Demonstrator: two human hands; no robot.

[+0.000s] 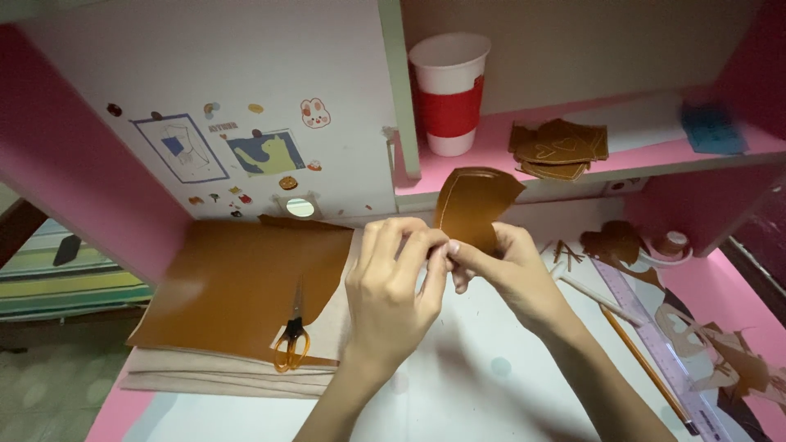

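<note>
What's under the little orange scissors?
The scissors lie on a big brown leather sheet, near its cut edge. Paler sheets peek out below; how far they reach underneath is hidden.

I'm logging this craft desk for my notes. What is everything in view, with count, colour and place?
cut leather piece: one, brown with pale stitching, pinched by both hands
leather sheet: one, brown, desk left
scissors: one, orange-handled, on the sheet
cup: one, white with red sleeve, shelf
stacked leather pieces: several, brown, shelf
pencil: one, yellow, desk right
ruler: one, clear purple, desk right
tape roll: one, desk right
stickers: several, mixed colours, white panel
left hand: one, centre
right hand: one, centre
</note>
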